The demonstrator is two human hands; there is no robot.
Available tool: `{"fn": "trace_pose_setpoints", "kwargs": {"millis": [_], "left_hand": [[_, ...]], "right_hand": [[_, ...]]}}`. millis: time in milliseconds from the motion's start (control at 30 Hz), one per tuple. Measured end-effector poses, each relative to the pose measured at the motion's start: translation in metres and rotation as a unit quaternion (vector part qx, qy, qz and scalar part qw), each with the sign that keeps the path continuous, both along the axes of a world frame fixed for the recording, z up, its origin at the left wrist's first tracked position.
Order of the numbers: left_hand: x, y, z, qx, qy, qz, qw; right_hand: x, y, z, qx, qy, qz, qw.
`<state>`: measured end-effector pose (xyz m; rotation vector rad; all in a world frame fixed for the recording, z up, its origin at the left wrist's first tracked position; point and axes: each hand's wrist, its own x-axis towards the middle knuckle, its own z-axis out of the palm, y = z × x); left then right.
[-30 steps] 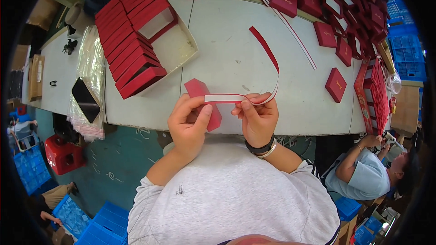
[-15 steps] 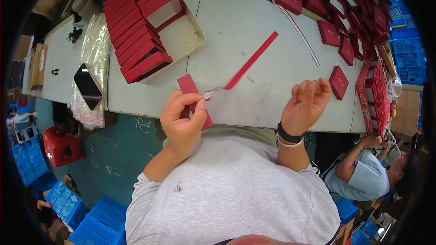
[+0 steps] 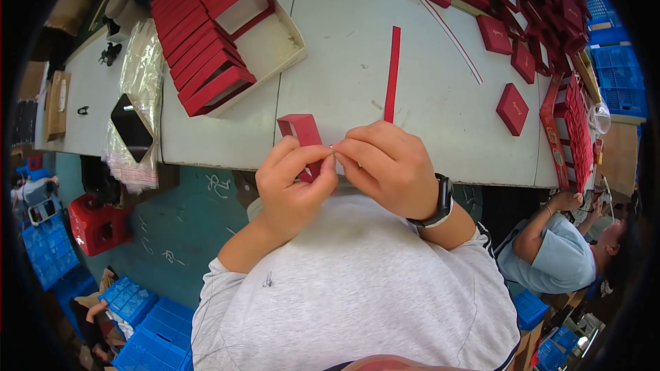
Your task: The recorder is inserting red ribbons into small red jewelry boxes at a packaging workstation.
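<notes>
My left hand is closed around a small open-ended red cardboard sleeve near the table's front edge. Its thumb and forefinger meet at a pinch beside the sleeve. Close against it, my right hand pinches the end of a red ribbon, whose underside looked white. The ribbon's other part runs straight away from me over the tabletop. Fingers of both hands almost touch, hiding most of the ribbon's end between them. A watch is on my right wrist.
A shallow white carton at the left holds rows of red sleeves. A phone lies on plastic bags. Red boxes pile up at the far right; one red box sits apart. A co-worker is at right.
My right hand has come left from its raised, empty position to pinch the ribbon beside my left hand. The ribbon has swung from slanting to nearly straight ahead, and the sleeve has turned, showing its opening.
</notes>
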<state>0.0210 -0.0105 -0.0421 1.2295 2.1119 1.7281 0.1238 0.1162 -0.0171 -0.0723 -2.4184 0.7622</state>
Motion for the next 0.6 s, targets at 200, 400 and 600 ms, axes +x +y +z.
{"fn": "trace_pose_setpoints", "kwargs": {"millis": [200,400,600], "left_hand": [[0.000,0.001,-0.003,-0.003,-0.038,-0.012,0.999],[-0.017,-0.001,-0.003,0.042,-0.094,0.005,0.995],[-0.055,-0.009,0.012,0.172,-0.046,0.063,0.982]], "right_hand": [[0.000,0.003,-0.005,-0.078,0.017,-0.003,0.997],[0.080,0.058,-0.019,-0.421,0.117,-0.242,0.866],[0.328,0.048,-0.109,-0.557,-0.159,-0.487,0.654]]}}
